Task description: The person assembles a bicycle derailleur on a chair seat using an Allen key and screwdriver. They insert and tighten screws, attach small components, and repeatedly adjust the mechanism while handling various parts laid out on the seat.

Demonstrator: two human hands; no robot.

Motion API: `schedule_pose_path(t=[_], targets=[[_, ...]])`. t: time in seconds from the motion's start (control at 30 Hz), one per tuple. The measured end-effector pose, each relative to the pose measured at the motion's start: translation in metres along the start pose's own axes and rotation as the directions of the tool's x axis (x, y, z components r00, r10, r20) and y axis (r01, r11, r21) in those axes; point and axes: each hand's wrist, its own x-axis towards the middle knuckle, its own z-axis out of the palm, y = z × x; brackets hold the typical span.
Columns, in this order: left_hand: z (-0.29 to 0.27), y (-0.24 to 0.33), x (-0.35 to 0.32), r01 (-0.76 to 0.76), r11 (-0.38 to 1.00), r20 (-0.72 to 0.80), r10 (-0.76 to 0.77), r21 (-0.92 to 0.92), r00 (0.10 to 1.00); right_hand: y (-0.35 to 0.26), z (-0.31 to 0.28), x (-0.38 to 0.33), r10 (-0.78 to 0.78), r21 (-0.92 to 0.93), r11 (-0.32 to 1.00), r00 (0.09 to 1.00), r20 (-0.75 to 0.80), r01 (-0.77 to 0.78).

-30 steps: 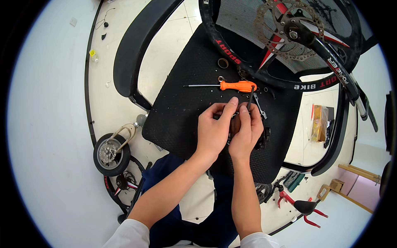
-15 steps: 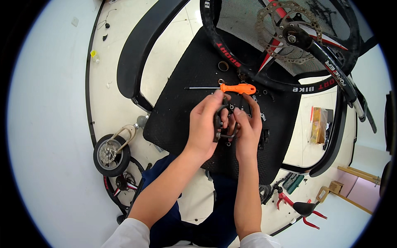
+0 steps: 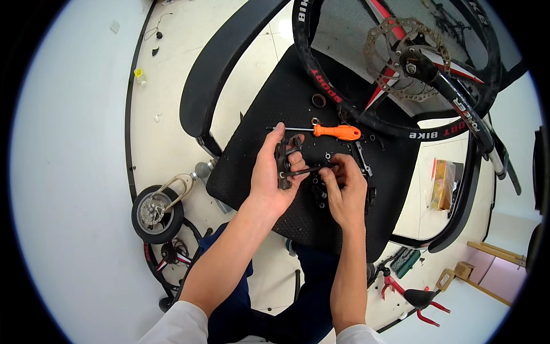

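Observation:
My left hand is closed around a black metal bicycle part, which looks like a disc brake caliper. Between the thumb and fingers of my right hand is a dark hex key. Its far end meets the lower part of the caliper, though the exact contact is too small to make out. Just beyond my hands, an orange-handled screwdriver lies on the black chair seat. Small nuts and a silver bracket are scattered near my right hand.
A bicycle wheel with a brake disc and fork leans over the seat's far side. Chair armrests flank the seat. On the floor are a small wheel, a yellow package and a red bike frame.
My hands have moved apart. The left has tilted the caliper part into clearer view, and the right has shifted slightly right and down with the hex key. The whole view has shifted a little.

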Motion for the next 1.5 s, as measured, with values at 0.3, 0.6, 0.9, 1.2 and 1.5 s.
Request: schedule_pose_path(t=[0.3,0.6,0.9,1.2,1.5], targets=[[0.017,-0.024,-0.012,-0.341,0.713,0.294,0.196,0.612,0.936,-0.007,-0.002,0.006,0.333,0.778,0.533,0.928,0.168,-0.333],[0.02,-0.038,-0.008,-0.435,0.572,0.362,0.244,0.696,0.899,0.011,-0.003,0.003,0.446,0.768,0.547,0.892,0.069,-0.333],[0.009,-0.038,0.012,-0.164,0.661,-0.022,0.264,0.732,0.964,-0.016,-0.012,-0.008,-0.048,0.513,0.845,0.977,-0.209,0.152],[0.012,0.008,0.01,-0.015,0.997,0.084,0.009,0.081,0.996,-0.023,-0.019,-0.032,0.015,0.158,0.987,0.987,0.162,-0.041],[0.018,-0.036,0.003,-0.172,0.607,0.05,0.213,0.776,0.976,-0.014,-0.04,-0.028,0.041,0.645,0.756,0.992,0.121,-0.11]])
